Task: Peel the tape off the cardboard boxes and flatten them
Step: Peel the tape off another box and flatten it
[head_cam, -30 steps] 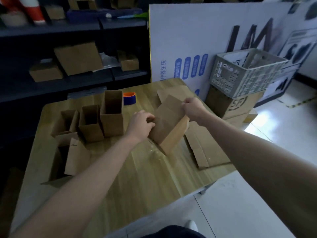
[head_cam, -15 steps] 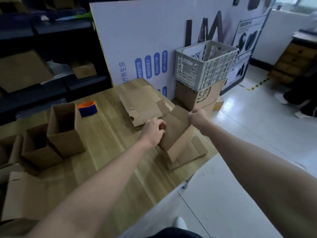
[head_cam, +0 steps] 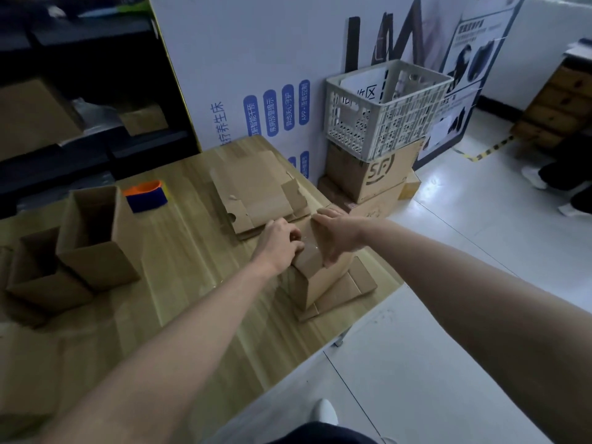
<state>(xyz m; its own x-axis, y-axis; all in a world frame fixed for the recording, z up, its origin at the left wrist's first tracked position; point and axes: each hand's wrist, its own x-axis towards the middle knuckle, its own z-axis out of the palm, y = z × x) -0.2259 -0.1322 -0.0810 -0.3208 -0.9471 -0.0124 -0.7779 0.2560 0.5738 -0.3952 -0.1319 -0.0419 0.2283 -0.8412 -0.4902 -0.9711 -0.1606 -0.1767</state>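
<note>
Curling the left hand [head_cam: 278,245] against the glossy tape [head_cam: 308,250] atop the closed box [head_cam: 315,283], hold on the strip impossible to confirm; pressing the right hand [head_cam: 336,238] flat, fingers straight, on that same box directly beneath both hands; brace firmly with the right, lift a tape end with the left, pull low and steady along the seam; beyond the hands, flattened cardboard [head_cam: 256,193]; left of the left hand, open boxes [head_cam: 96,238].

White crate [head_cam: 400,123] stands near the wooden table [head_cam: 192,267].
</note>
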